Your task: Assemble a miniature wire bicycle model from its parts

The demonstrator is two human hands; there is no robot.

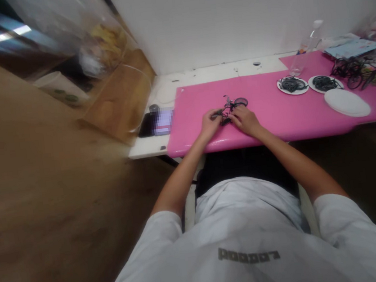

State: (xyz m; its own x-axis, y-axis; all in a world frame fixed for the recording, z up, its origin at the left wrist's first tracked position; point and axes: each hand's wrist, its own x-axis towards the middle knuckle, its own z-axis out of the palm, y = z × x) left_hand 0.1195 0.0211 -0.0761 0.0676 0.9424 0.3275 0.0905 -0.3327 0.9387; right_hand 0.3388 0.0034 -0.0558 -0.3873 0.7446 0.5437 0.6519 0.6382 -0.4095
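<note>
Two bare hands hold and touch a small black toy bike point(227, 106) on a table with a pink cover point(197, 99).
From where I stand, the bike is part-built at least: a thin frame, handlebars and one round wheel point(241, 102) show; its left end is hidden, so I cannot tell what is missing. The left hand point(209, 122) pinches that end; the right hand point(246, 120) has bent fingers against the frame, its grip unclear. To the right, wiry black parts point(292, 84) lie heaped on a round white plate point(293, 93), near a tangle of other spindly bikes point(353, 74). The cover looks smooth and glossy.
</note>
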